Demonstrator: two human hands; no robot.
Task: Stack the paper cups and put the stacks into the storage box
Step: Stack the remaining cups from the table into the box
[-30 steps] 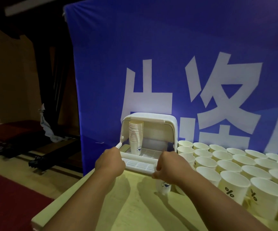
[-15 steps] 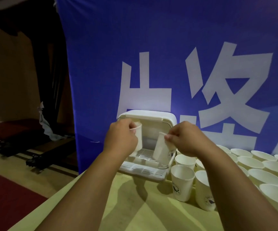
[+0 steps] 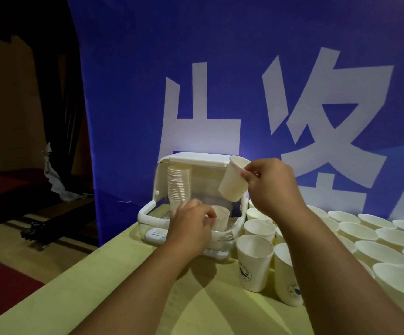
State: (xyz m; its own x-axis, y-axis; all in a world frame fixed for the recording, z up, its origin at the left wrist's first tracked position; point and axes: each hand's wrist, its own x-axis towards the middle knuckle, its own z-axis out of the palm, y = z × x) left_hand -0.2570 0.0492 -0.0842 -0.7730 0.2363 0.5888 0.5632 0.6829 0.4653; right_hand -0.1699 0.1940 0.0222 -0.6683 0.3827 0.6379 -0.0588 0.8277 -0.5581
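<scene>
right hand (image 3: 271, 187) pinches the rim of a white tapered paper cup (image 3: 233, 182) between thumb and fingers, in front of the upper right of the white plastic storage box (image 3: 196, 160); long axis near vertical, mouth up, leaning right. left hand (image 3: 191, 228) curls round a second white paper cup (image 3: 220, 218) at the box's open front, upright, mouth up. inside left: upright ribbed stack of nested cups (image 3: 179, 184). loose smooth cups (image 3: 255, 259) stand mouth-up on the pale yellow table (image 3: 123, 286), right of the box.

Both arms out: left hand (image 3: 191, 226) low, gripping upright cup (image 3: 220, 217); right hand (image 3: 273, 187) higher, pinching tilted cup (image 3: 233, 182) by its rim.
</scene>
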